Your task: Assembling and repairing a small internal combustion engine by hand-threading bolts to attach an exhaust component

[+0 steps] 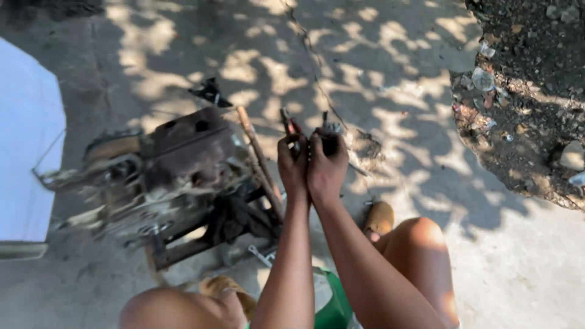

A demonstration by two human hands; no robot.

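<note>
the small dark part [329,141] in the right hand [327,170] is mostly hidden by fingers. the engine [177,176] at left is motion-blurred. a white sheet [27,146] runs off the left edge.

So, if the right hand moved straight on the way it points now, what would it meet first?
The right hand points away from the body. Past the small dark part it grips, only the sun-dappled concrete ground seems to lie ahead, though depth is unclear.

An outdoor repair spot: cracked concrete ground [390,55] under dappled tree shade, littered dirt patch [530,109] far right, greasy dismantled engine [177,170] at left.
</note>
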